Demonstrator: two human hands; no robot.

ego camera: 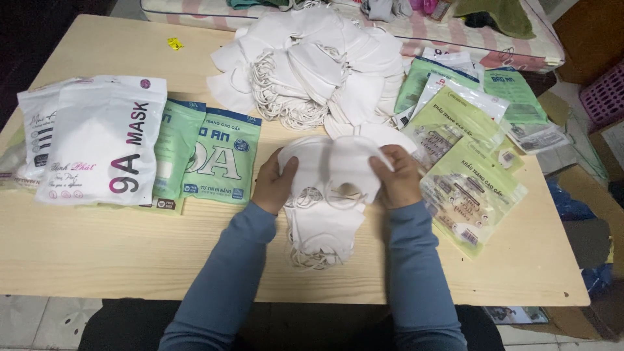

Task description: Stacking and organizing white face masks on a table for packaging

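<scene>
Both my hands grip a small stack of white face masks (331, 168) above the middle of the wooden table (97, 253). My left hand (273, 183) holds the stack's left edge, and my right hand (398, 177) holds its right edge. Beneath the held stack lies another small pile of white masks (322, 235) with its ear loops trailing toward me. A large heap of loose white masks (312, 65) sits at the far middle of the table.
White mask bags (97, 143) and green mask bags (218, 159) lie at the left. Light green and clear empty bags (468, 162) are spread at the right. A mattress edge (455, 36) runs behind the table. A pink basket (604, 91) stands far right.
</scene>
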